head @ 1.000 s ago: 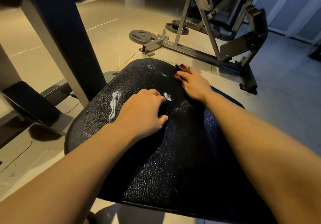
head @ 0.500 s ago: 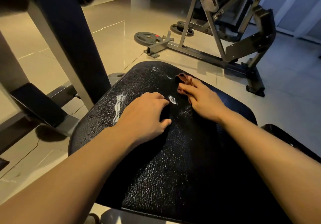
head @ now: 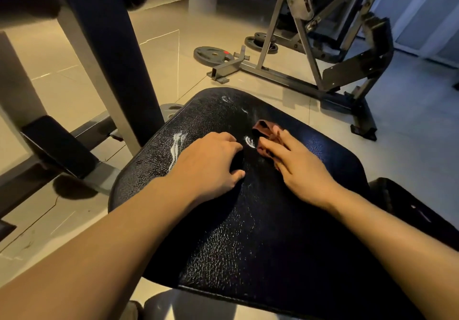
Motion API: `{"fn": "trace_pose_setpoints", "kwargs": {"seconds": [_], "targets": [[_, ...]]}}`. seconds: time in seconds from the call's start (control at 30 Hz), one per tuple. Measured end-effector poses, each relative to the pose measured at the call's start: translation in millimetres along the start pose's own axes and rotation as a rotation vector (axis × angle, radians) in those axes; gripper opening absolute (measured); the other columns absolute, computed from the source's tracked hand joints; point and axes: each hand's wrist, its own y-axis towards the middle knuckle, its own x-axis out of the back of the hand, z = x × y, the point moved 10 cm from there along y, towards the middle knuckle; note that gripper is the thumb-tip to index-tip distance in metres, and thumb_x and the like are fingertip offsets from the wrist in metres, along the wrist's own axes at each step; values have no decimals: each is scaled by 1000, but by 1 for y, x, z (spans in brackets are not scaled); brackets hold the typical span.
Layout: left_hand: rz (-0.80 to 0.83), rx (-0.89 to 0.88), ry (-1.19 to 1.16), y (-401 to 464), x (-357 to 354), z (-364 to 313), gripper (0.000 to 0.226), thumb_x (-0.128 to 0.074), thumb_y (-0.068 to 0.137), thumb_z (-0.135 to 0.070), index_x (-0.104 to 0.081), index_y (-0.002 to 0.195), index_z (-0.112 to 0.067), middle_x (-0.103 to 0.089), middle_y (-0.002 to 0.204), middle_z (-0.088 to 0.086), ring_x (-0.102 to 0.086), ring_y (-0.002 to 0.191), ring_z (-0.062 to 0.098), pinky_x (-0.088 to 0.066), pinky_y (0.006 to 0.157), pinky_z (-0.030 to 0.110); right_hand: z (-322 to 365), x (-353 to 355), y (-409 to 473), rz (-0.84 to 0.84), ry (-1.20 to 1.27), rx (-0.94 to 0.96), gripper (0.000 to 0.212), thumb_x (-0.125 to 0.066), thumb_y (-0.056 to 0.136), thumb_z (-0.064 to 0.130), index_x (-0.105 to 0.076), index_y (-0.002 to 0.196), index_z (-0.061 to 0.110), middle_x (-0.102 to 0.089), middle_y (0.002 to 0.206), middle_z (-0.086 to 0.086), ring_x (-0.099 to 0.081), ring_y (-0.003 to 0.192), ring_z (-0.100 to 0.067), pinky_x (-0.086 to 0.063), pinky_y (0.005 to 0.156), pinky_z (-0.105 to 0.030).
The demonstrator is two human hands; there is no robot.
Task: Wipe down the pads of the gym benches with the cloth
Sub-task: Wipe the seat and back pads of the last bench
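A black, cracked bench pad (head: 248, 233) fills the middle of the view, with white scuffs near its far end. My right hand (head: 298, 166) lies on it with straight fingers pressing a small reddish-brown cloth (head: 263, 131) flat against the pad. My left hand (head: 211, 163) rests on the pad just left of the cloth, its fingers curled under with nothing visible in them. The two hands are a short gap apart.
A dark machine upright (head: 106, 59) rises at the left beside the pad. Another bench frame (head: 323, 76) stands on the tiled floor beyond, with weight plates (head: 213, 54) lying next to its foot. A second black pad (head: 409, 213) shows at the right edge.
My right hand has dragged the cloth back toward me and slightly left, from the pad's far edge to near its middle. My left hand has stayed put.
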Motion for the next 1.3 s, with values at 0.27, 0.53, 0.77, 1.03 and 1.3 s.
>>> {"fn": "trace_pose_setpoints", "kwargs": {"seconds": [0.27, 0.53, 0.77, 1.03, 1.3], "targets": [[30, 11, 27, -11, 0, -6, 49, -58, 90, -45, -55, 131, -19, -48, 138, -2, -43, 128, 21, -44, 100, 42, -29, 8, 44, -57, 1, -213, 46, -39, 102, 20, -36, 148, 24, -19, 159, -6, -22, 144, -28, -21, 116, -36], [88, -26, 27, -25, 1, -8, 52, -61, 89, -43, -52, 135, -19, -46, 141, 1, -43, 130, 22, -43, 102, 41, 44, -6, -45, -9, 37, -44, 48, -38, 103, 25, -30, 150, 31, -6, 163, 4, -2, 150, -17, -9, 121, -32], [129, -51, 17, -31, 0, -7, 53, -59, 91, -42, -50, 137, -17, -44, 143, 1, -41, 132, 22, -41, 104, 42, 34, -6, -25, 1, 5, -92, 50, -40, 102, 22, -30, 150, 33, -8, 163, 3, -7, 149, -19, -18, 118, -35], [149, -59, 8, -35, 1, -4, 53, -64, 88, -41, -53, 134, -16, -48, 138, 3, -45, 128, 23, -43, 101, 43, 30, 0, 23, -71, 58, -210, 45, -39, 103, 21, -39, 147, 25, -19, 160, -3, -17, 146, -24, -17, 117, -34], [104, -56, -24, -35, 4, 3, 52, -68, 83, -43, -58, 127, -16, -53, 132, 0, -51, 122, 23, -47, 95, 44, 51, -7, -29, -34, 76, -28, 51, -44, 100, 17, -37, 146, 36, -12, 162, 9, -8, 149, -12, -20, 117, -34]]}}
